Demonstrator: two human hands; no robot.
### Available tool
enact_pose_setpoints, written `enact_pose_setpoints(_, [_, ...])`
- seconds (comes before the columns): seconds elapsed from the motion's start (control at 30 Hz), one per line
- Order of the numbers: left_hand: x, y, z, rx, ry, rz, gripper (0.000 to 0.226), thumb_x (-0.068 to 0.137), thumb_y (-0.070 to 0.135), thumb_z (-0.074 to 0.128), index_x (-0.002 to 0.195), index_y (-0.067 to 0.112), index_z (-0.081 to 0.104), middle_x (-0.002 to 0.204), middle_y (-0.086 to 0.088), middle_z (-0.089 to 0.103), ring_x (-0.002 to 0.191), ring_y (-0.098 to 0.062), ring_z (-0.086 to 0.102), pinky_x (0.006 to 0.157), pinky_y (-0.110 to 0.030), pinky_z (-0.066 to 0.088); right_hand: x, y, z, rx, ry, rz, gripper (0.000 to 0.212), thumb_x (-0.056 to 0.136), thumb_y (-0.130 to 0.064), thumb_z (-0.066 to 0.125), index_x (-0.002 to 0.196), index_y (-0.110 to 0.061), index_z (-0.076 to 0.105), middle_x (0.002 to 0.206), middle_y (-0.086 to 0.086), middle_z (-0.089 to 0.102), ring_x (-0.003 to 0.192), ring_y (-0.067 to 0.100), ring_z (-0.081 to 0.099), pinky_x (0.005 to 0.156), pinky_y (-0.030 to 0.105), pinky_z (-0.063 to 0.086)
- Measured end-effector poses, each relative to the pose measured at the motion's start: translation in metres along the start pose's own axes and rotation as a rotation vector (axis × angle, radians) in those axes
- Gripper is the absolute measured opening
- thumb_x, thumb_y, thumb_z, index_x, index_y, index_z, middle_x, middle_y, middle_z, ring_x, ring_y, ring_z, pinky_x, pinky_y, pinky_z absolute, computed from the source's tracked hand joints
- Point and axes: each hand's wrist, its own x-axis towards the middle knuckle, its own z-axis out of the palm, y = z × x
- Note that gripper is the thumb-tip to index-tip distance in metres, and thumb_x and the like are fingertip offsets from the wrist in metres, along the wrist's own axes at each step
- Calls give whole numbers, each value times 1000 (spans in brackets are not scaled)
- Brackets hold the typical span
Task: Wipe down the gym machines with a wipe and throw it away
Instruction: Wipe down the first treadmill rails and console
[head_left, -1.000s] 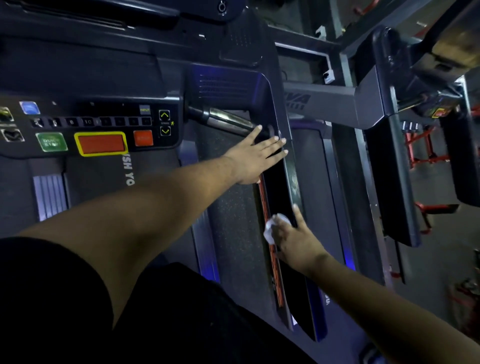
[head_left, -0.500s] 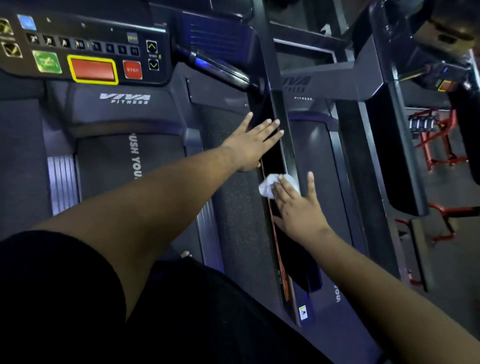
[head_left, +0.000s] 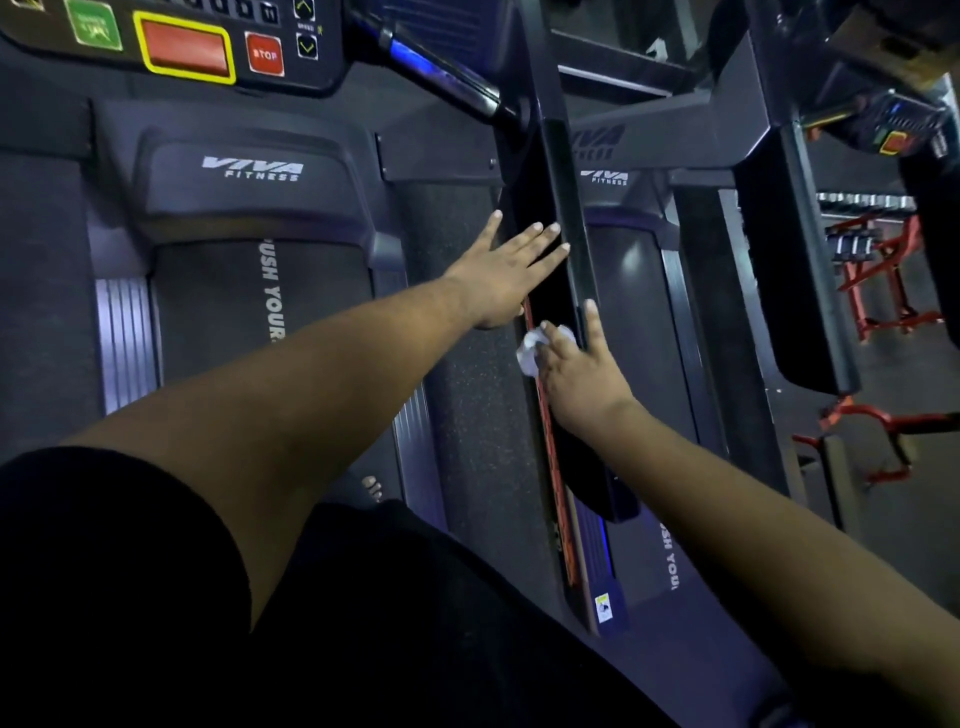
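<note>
I stand on a dark treadmill and look down its right handrail (head_left: 563, 197), a long black bar running away from me. My left hand (head_left: 504, 275) lies flat on the rail's inner side with straight, spread fingers. Just behind it, my right hand (head_left: 576, 369) presses a crumpled white wipe (head_left: 531, 353) against the rail; its fingers lie over the wipe and one finger points up along the rail's outer edge. Most of the wipe is hidden under that hand.
The console (head_left: 182, 47) with green, red and STOP buttons sits at top left. The belt (head_left: 249, 301) is below it. A second treadmill (head_left: 639, 291) stands to the right, with red weight racks (head_left: 883, 280) beyond.
The view has tilted down, so the console slid toward the top. My right hand with the wipe slid forward along the rail, closer to my left hand, which stays flat on the rail.
</note>
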Motion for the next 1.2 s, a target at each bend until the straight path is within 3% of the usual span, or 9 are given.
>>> enact_pose_setpoints(0.13, [-8,10,0,-22,-6,15,96,100,20,57,162,18,-16,171,-8,-19,159,-23,-11,122,-64,-8,-61,-32,27,94,34,-160,50,105,-36,43,150,-16,47,163,8,32,157,33,1,104,84,-11])
enact_pose_setpoints(0.27, [-11,22,-4,-15,-29,61,97,101,30,59,163,18,-14,170,-9,-20,158,-23,-12,120,-63,-10,-118,-56,64,186,35,-190,46,100,-32,48,141,-14,59,158,11,40,157,33,5,103,85,-17])
enact_pose_setpoints(0.37, [-14,28,-10,-6,-34,69,97,100,34,61,163,17,-12,171,-9,-19,159,-23,-11,122,-64,-8,-127,-51,66,291,88,-80,61,101,-46,49,152,-12,46,164,8,33,158,29,4,110,81,-9])
enact_pose_setpoints(0.5, [-16,32,-16,3,-63,75,98,100,35,61,163,17,-11,171,-9,-19,159,-23,-11,123,-63,-6,-90,-40,42,540,155,234,90,95,-72,38,161,-14,19,170,0,15,158,24,2,114,77,-1])
enact_pose_setpoints(0.67, [-12,33,-19,-6,-67,80,97,100,41,60,164,18,-9,171,-8,-17,159,-22,-10,123,-62,-7,-44,-26,31,813,190,382,83,102,-56,39,163,-18,-2,171,-1,-7,157,23,-9,121,66,7])
enact_pose_setpoints(0.83, [-21,44,-14,-2,-96,118,95,100,35,60,164,19,-9,171,-8,-17,159,-23,-10,124,-64,-6,-74,-66,51,1097,366,548,73,102,-30,53,163,-17,16,170,0,13,156,22,16,120,55,29])
enact_pose_setpoints(0.97, [-42,74,-4,-9,-124,193,94,101,37,59,164,19,-8,170,-7,-20,158,-22,-13,123,-66,-5,-107,-95,70,1151,387,649,68,101,-32,58,160,-15,29,166,1,29,148,23,38,117,50,37])
enact_pose_setpoints(1.1, [-66,115,3,-18,-203,251,91,102,43,55,164,20,-7,170,-5,-22,158,-21,-17,122,-67,-6,-132,-122,80,1175,492,744,61,92,-31,74,146,-11,53,150,7,54,128,29,61,101,47,53])
enact_pose_setpoints(1.2, [-78,139,4,-20,-232,283,90,101,52,54,165,21,-1,171,-5,-19,157,-20,-18,122,-67,-7,-148,-133,84,1168,561,802,42,99,-37,59,134,-14,65,135,4,67,118,28,67,88,43,58])
